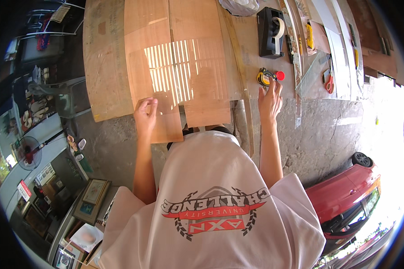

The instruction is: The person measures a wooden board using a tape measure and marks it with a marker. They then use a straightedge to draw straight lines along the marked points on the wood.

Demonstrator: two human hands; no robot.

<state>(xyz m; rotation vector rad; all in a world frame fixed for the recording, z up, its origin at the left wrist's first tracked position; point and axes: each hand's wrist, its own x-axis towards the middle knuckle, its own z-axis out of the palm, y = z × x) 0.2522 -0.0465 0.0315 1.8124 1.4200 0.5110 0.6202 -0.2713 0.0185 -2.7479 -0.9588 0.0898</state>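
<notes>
My left hand [146,114] is closed, its fingers curled at the left edge of a thin plywood sheet [164,127]; whether it pinches anything there is hidden. Beside it lies a second plywood sheet [206,112], with a narrow gap between the two. To the right, my right hand [270,103] stretches its fingers forward over the table. Its fingertips reach the near side of a yellow and black tape measure [264,77] and a small round red object [280,75]; I cannot tell whether they touch. Striped sunlight falls on the sheets.
Farther right are a black tape dispenser [270,33], a yellow cutter [309,33], red-handled scissors [329,84] and a clear glass piece [312,74]. A long wooden strip [249,125] juts past the table's front edge. A fan [29,153] stands left; a red car [345,193] is right.
</notes>
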